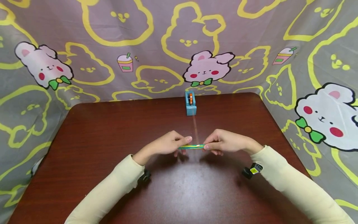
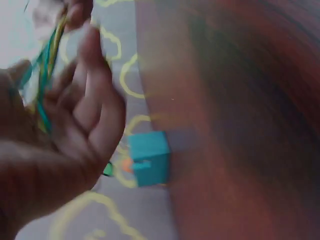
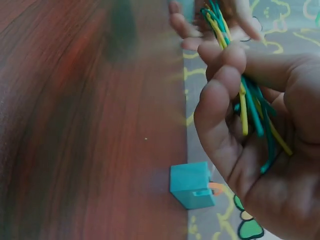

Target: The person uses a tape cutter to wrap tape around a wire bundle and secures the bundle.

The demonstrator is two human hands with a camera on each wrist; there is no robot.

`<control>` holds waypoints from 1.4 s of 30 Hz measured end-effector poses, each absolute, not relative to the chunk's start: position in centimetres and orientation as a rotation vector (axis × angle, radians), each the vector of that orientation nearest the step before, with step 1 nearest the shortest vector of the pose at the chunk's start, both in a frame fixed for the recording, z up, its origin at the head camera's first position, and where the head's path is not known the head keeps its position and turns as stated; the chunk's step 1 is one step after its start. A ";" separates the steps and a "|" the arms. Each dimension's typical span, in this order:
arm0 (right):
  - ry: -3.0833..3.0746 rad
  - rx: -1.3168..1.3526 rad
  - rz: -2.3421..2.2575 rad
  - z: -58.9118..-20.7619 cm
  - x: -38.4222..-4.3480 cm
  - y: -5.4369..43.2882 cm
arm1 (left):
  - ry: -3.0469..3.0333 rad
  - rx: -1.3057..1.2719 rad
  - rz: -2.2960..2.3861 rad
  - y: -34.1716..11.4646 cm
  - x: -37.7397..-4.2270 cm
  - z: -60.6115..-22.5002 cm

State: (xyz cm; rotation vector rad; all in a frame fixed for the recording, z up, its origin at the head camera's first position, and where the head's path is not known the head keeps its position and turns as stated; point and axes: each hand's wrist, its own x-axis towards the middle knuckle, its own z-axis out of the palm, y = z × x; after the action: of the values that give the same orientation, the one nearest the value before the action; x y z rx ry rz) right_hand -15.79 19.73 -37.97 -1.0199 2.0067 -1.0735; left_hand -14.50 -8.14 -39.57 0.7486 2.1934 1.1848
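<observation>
While the right hand [image 1: 225,141] pinches them, cords [image 1: 193,147] run left-to-right.

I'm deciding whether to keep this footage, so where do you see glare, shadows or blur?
Head view: pale glare on the table, dark shadows near the left hand and right hand; left wrist view: the left hand looks soft, the table smeared, the blue dispenser clearer; right wrist view: the strands fairly crisp.
</observation>
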 end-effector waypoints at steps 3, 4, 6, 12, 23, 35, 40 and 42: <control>2.091 -1.063 -1.042 -37.9 -15.5 19.7 | 1.825 0.569 1.313 -8.8 -15.8 -40.4; 2.122 -1.082 -1.029 -37.9 -15.4 19.6 | 1.729 0.518 1.338 -8.9 -16.1 -40.7; 2.186 -1.134 -0.999 -37.9 -15.2 19.6 | 1.578 0.434 1.383 -9.0 -16.6 -41.3; 2.365 -1.313 -0.912 -38.0 -14.7 19.5 | 1.372 0.358 1.432 -8.2 -17.2 -42.5; 2.764 -1.691 -0.633 -39.2 -13.6 19.5 | 1.330 0.388 1.406 -7.5 -17.5 -42.4; 2.984 -1.877 -0.297 -39.8 -13.0 19.5 | 1.418 0.411 1.410 -7.7 -17.6 -41.4; 2.929 -1.691 -0.565 -39.5 -13.4 19.4 | 1.597 0.465 1.392 -7.7 -17.3 -40.6; 2.871 -1.553 -0.767 -39.4 -13.6 19.4 | 1.666 0.490 1.392 -7.7 -17.1 -40.4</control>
State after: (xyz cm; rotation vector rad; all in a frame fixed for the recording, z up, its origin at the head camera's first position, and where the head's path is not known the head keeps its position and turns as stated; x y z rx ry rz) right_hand -13.62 19.38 -39.40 -1.5528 2.8709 -0.7666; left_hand -17.14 -7.73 -40.44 0.4896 1.6659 1.3917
